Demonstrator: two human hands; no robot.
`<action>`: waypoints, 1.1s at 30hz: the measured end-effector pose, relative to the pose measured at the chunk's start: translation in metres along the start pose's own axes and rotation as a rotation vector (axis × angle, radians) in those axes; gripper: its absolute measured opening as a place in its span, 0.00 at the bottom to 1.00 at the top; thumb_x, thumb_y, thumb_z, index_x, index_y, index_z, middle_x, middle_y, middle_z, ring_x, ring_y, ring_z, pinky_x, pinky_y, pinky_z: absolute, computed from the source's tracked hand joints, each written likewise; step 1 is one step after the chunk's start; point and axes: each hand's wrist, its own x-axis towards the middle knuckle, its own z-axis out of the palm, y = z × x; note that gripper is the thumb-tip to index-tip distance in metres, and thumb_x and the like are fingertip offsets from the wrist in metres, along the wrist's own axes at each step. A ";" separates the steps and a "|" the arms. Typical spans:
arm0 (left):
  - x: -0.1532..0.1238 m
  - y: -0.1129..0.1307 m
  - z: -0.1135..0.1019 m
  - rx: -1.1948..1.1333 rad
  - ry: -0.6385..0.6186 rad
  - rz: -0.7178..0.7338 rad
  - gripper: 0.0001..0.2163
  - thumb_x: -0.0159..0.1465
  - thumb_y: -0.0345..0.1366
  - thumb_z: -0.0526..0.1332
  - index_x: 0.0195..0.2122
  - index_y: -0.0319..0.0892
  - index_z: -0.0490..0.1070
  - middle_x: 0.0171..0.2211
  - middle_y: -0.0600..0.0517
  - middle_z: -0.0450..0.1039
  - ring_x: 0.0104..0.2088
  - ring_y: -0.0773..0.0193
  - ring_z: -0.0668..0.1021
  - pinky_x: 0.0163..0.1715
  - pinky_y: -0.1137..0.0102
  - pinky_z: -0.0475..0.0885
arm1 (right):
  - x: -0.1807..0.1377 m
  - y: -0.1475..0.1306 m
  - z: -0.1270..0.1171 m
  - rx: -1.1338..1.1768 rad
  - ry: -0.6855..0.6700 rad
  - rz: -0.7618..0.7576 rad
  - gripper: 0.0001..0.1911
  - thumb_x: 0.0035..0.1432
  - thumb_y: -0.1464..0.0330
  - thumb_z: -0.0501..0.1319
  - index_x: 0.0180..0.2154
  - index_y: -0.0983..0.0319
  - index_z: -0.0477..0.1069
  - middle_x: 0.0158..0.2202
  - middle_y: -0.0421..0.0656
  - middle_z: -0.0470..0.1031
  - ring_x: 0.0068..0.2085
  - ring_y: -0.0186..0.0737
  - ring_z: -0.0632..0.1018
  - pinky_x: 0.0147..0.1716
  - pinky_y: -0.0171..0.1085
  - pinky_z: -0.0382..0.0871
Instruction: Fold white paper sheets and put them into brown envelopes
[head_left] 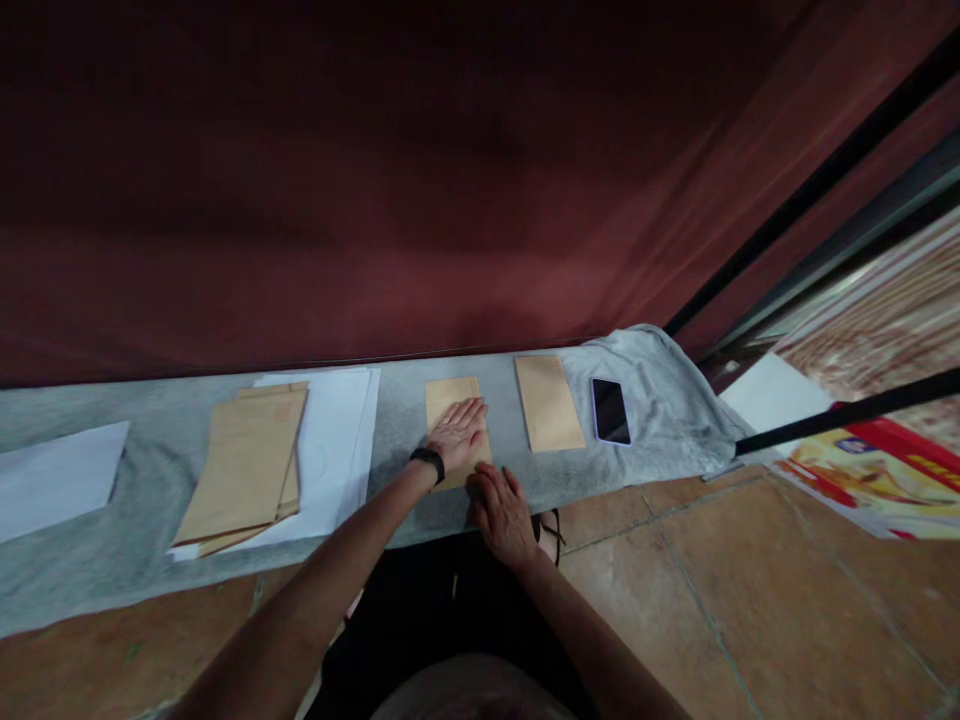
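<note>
A brown paper envelope (442,393) lies on the grey cloth in front of me. My left hand (456,436), with a black band at its wrist, rests flat across the middle of it, fingers stretched out together. At the envelope's lower right corner is my right hand (504,512), its fingertips touching the paper edge and the cloth. Its fingers are slightly bent and apart, and no held thing shows in it. A second brown envelope (550,405) lies to the right, apart from both hands.
A purple-edged phone (611,411) lies farther right on the grey cloth (660,400). To the left are a pile of brown envelopes (244,455) overlapping white sheets (341,430), and more white paper (60,480). A dark red surface (420,250) rises behind; black bars (847,415) stand right.
</note>
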 end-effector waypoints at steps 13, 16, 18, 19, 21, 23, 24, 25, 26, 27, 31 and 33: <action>-0.084 0.041 0.003 0.027 0.041 0.152 0.27 0.70 0.37 0.47 0.71 0.42 0.50 0.70 0.48 0.55 0.71 0.60 0.54 0.70 0.58 0.46 | -0.002 -0.002 0.004 -0.103 0.048 0.007 0.32 0.70 0.71 0.45 0.71 0.68 0.41 0.71 0.52 0.53 0.72 0.46 0.53 0.66 0.50 0.56; -0.105 0.048 0.002 0.049 0.043 0.180 0.29 0.70 0.38 0.48 0.71 0.40 0.48 0.70 0.46 0.55 0.71 0.61 0.55 0.70 0.60 0.47 | -0.002 -0.006 0.001 -0.090 0.041 0.008 0.29 0.72 0.68 0.45 0.71 0.65 0.45 0.69 0.50 0.58 0.69 0.43 0.59 0.67 0.50 0.53; -0.117 0.049 0.002 0.052 0.045 0.184 0.28 0.71 0.42 0.48 0.70 0.38 0.49 0.69 0.45 0.55 0.70 0.61 0.56 0.69 0.60 0.48 | -0.002 -0.007 0.000 -0.072 0.027 0.014 0.27 0.73 0.67 0.45 0.70 0.62 0.50 0.67 0.48 0.62 0.67 0.42 0.63 0.68 0.50 0.52; -0.122 0.049 0.002 0.050 0.045 0.185 0.28 0.71 0.44 0.48 0.70 0.38 0.50 0.69 0.44 0.55 0.70 0.60 0.56 0.69 0.60 0.49 | -0.002 -0.007 0.000 -0.064 0.019 0.020 0.26 0.73 0.66 0.44 0.69 0.61 0.53 0.66 0.47 0.64 0.67 0.42 0.64 0.68 0.51 0.51; -0.129 0.048 0.003 0.041 0.049 0.189 0.28 0.72 0.47 0.48 0.69 0.39 0.52 0.69 0.44 0.55 0.70 0.60 0.57 0.69 0.59 0.51 | -0.002 -0.004 0.000 -0.053 -0.004 0.024 0.25 0.73 0.66 0.43 0.68 0.60 0.56 0.65 0.46 0.65 0.66 0.41 0.65 0.68 0.51 0.51; -0.133 0.046 0.005 0.027 0.060 0.187 0.28 0.72 0.49 0.47 0.69 0.40 0.53 0.69 0.43 0.56 0.69 0.60 0.58 0.68 0.59 0.52 | 0.001 0.002 -0.001 -0.054 -0.051 0.001 0.25 0.74 0.65 0.43 0.67 0.59 0.57 0.66 0.46 0.65 0.67 0.40 0.65 0.68 0.50 0.52; -0.134 0.046 0.007 0.022 0.066 0.184 0.28 0.72 0.49 0.47 0.69 0.40 0.53 0.69 0.43 0.56 0.69 0.60 0.59 0.68 0.58 0.53 | 0.003 0.006 -0.002 -0.061 -0.084 -0.021 0.25 0.74 0.64 0.44 0.68 0.59 0.57 0.66 0.46 0.64 0.67 0.40 0.64 0.68 0.50 0.52; -0.135 0.045 0.009 0.022 0.072 0.179 0.28 0.72 0.49 0.47 0.68 0.40 0.54 0.69 0.43 0.56 0.69 0.59 0.60 0.68 0.58 0.53 | 0.007 0.010 -0.003 -0.073 -0.119 -0.047 0.25 0.74 0.63 0.44 0.68 0.59 0.56 0.67 0.45 0.63 0.67 0.40 0.64 0.68 0.49 0.52; -0.135 0.045 0.011 0.029 0.076 0.172 0.28 0.72 0.50 0.47 0.68 0.40 0.56 0.69 0.42 0.57 0.68 0.59 0.60 0.68 0.58 0.54 | 0.012 0.015 -0.004 -0.088 -0.156 -0.074 0.25 0.74 0.63 0.45 0.68 0.58 0.56 0.67 0.45 0.62 0.68 0.40 0.63 0.68 0.48 0.53; -0.134 0.044 0.013 0.041 0.079 0.165 0.28 0.72 0.50 0.47 0.67 0.39 0.57 0.68 0.42 0.58 0.68 0.58 0.61 0.68 0.58 0.54 | 0.018 0.019 -0.005 -0.105 -0.192 -0.100 0.25 0.73 0.62 0.45 0.68 0.57 0.56 0.68 0.44 0.61 0.68 0.40 0.63 0.68 0.47 0.53; -0.133 0.044 0.016 0.087 0.104 0.163 0.28 0.72 0.50 0.46 0.67 0.38 0.58 0.67 0.42 0.61 0.67 0.57 0.64 0.67 0.59 0.55 | 0.052 0.036 -0.004 -0.176 -0.300 -0.153 0.25 0.73 0.60 0.46 0.67 0.57 0.57 0.70 0.42 0.56 0.70 0.39 0.59 0.69 0.45 0.51; -0.133 0.044 0.016 0.092 0.124 0.183 0.29 0.72 0.50 0.46 0.68 0.40 0.56 0.67 0.44 0.60 0.67 0.58 0.63 0.67 0.60 0.54 | 0.072 0.042 -0.002 -0.203 -0.324 -0.136 0.26 0.73 0.60 0.45 0.68 0.57 0.56 0.71 0.42 0.53 0.70 0.38 0.56 0.70 0.45 0.48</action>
